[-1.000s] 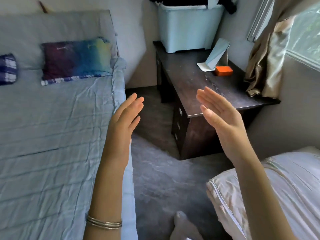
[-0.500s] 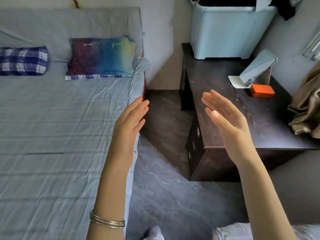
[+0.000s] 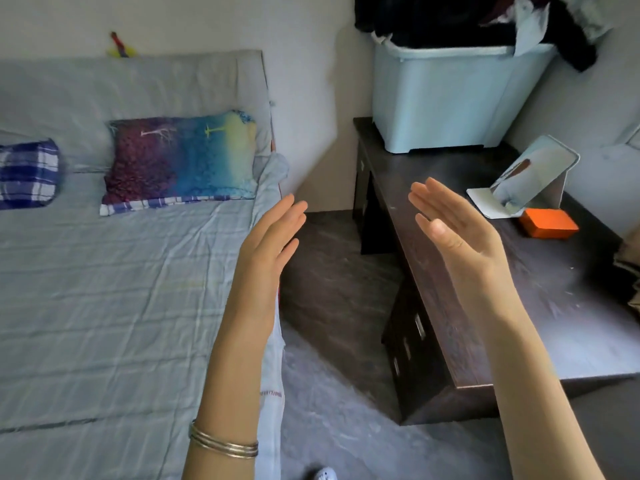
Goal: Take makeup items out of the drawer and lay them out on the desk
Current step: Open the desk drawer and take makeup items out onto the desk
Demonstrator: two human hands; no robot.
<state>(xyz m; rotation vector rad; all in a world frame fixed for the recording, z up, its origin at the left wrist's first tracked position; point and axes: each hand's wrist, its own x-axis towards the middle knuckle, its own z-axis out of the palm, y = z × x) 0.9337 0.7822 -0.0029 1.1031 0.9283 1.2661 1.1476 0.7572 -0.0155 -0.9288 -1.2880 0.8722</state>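
A dark wooden desk (image 3: 571, 306) stands at the right, its drawers (image 3: 412, 334) shut on the left face with small metal handles. My left hand (image 3: 266, 251) is raised with straight fingers over the bed's edge, holding nothing. My right hand (image 3: 457, 230) is raised with straight fingers above the desk's left edge, palm facing left, also holding nothing. The two palms face each other with a gap between them. No makeup items are in sight.
On the desk stand a pale blue storage bin (image 3: 450, 98) heaped with dark clothes, a tilted mirror (image 3: 533, 174) on a white stand and an orange box (image 3: 549, 223). A bed (image 3: 104, 306) with two pillows fills the left. Grey carpet (image 3: 339, 427) lies between.
The view has swung left and closer to the desk; the white bedding at lower right has left the frame. Both hands stay raised and open, palms facing.
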